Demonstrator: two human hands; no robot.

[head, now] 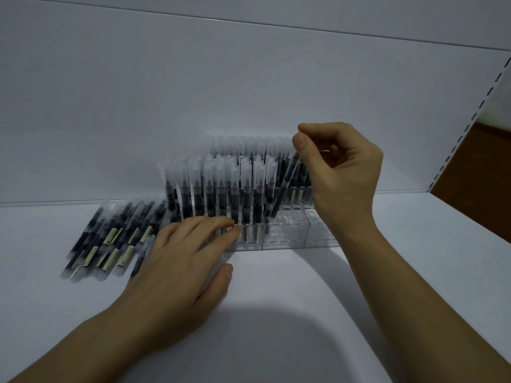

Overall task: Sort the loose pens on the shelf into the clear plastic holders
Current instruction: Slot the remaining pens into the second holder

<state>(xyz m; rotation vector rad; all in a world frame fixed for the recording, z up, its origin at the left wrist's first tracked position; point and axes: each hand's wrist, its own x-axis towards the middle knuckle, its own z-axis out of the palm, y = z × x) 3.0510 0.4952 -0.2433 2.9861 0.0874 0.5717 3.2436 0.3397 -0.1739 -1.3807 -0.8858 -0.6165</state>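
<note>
The right hand (340, 172) pinches the top of a tilted pen (284, 186) between thumb and forefinger. The pen's lower end is at a slot of the holder (290, 233) near the shelf's (276, 299) back edge, but blur hides whether it has entered. The left hand (177, 272), fingers straight and spread, touches the holder's front and covers part of it; beside it, loose pens (110, 239) lie heaped toward the left edge, their clear caps barely discernible.

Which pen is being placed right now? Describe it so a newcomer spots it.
Start at the clear plastic holder on the white shelf. At the right end of its front row of upright pens, one pen is pinched at its top by the right hand. It alone leans; its neighbours stand straight.
</note>
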